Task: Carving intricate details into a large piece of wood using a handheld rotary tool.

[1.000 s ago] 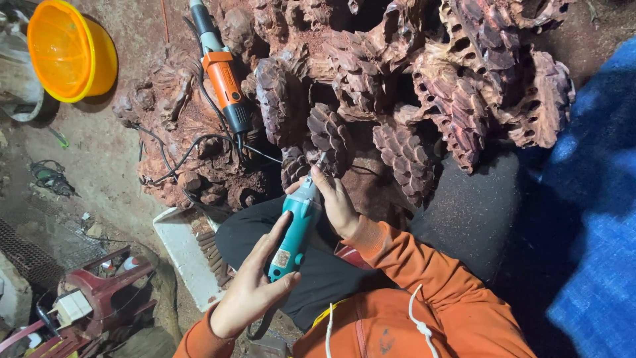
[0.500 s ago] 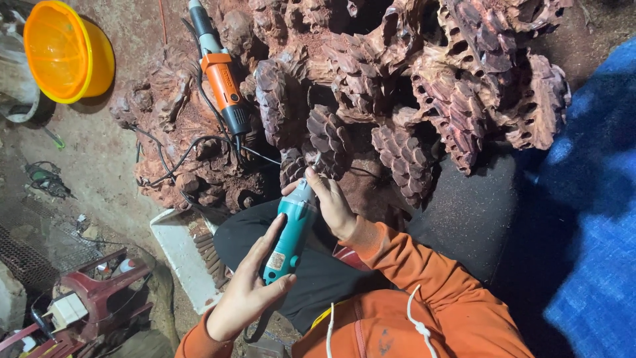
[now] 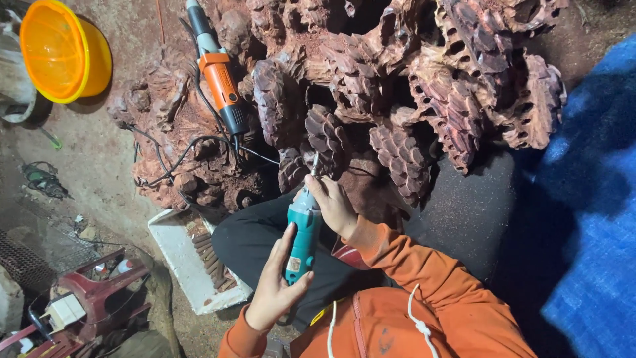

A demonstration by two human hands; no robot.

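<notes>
Left hand (image 3: 275,288): lower centre of the frame, reaching up from an orange sleeve; palm turned toward the tool, fingers (image 3: 286,242) loosely curled around the rear half of the teal rotary tool (image 3: 303,235), thumb under its lower end.

Right hand (image 3: 333,207): centre of the frame, forearm in an orange sleeve running down to the lower right; fingers closed around the front end of the tool, pinching it just behind the bit.

Teal rotary tool: held between both hands, nearly upright in the frame and tilted slightly right at the top. Its thin bit (image 3: 315,164) points up and meets the carved wood sculpture (image 3: 397,86) at a scaled, cone-like lobe in the centre.

Carved wood sculpture: reddish-brown, deeply cut, with clustered scaled forms and holes; fills the upper centre and upper right.

Orange power tool (image 3: 222,83): lies on the carving at upper centre-left, apart from both hands, its black cable (image 3: 179,156) looping over the wood below it.

Orange plastic basin (image 3: 63,53): upper left, on the earth floor (image 3: 93,172).

White foam tray (image 3: 185,255): lower left of centre, beside a dark trouser leg, holding small brown pieces.

Dark red plastic stool (image 3: 86,301): lower left corner.

Blue tarpaulin (image 3: 589,219): right edge.
</notes>
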